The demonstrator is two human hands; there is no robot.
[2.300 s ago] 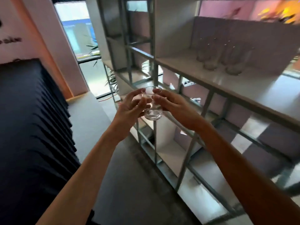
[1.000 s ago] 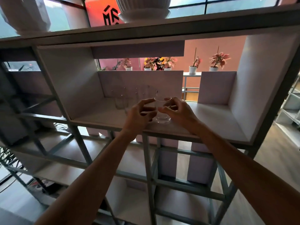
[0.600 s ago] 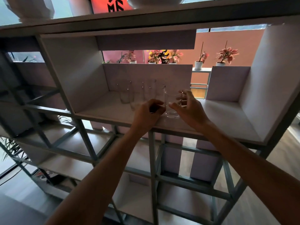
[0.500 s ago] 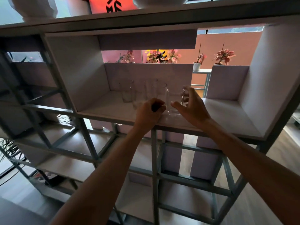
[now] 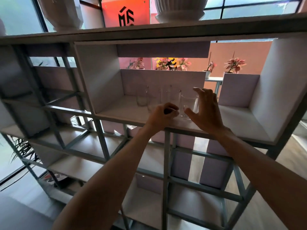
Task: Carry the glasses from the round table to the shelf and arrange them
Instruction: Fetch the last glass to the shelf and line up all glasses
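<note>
Daylit windows (image 5: 18, 15) behind, potted plants (image 5: 234, 64) beyond.

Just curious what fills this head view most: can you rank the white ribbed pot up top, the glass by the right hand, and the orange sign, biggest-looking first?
1. White ribbed pot, though cropped by the frame.
2. Orange sign, close to the pot, so that order is unsure.
3. Glass, clearly smallest.

Shelf (image 5: 240, 123) bare right of the glasses (image 5: 166, 98), cluttered left
</note>
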